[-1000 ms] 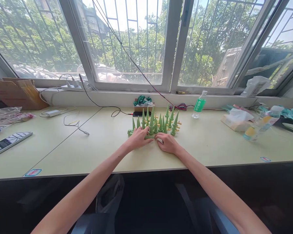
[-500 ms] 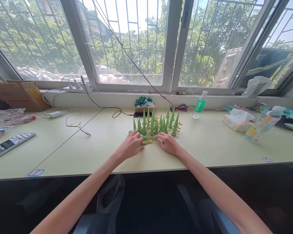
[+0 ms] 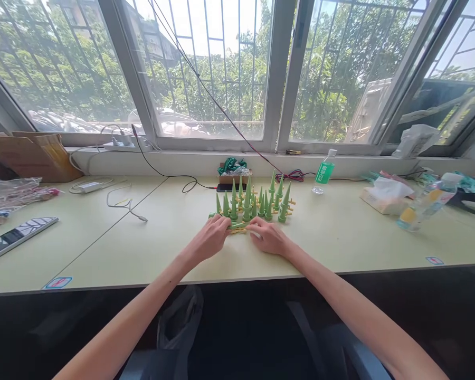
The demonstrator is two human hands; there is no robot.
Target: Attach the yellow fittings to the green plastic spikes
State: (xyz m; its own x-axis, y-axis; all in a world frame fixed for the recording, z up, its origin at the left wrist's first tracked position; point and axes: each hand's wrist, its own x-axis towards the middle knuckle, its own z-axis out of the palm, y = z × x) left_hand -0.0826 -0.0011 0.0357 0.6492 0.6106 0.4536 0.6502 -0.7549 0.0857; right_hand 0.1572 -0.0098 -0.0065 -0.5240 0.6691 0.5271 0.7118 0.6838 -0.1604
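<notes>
Cones (image 3: 257, 203) stand clustered on desk (image 3: 340, 232); one loose green-yellow piece (image 3: 237, 227) lies at near edge, left hand (image 3: 216, 232) and right hand (image 3: 267, 236) each in closed grip on one end

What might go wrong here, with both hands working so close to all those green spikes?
1. The left hand and right hand meet on a small green and yellow piece right against the upright green cones; a nudge may topple several, since they stand packed together.
2. The cones point upward, so a slipping hand might get jabbed.
3. The piece looks small enough to slip out and skid across the table.
</notes>
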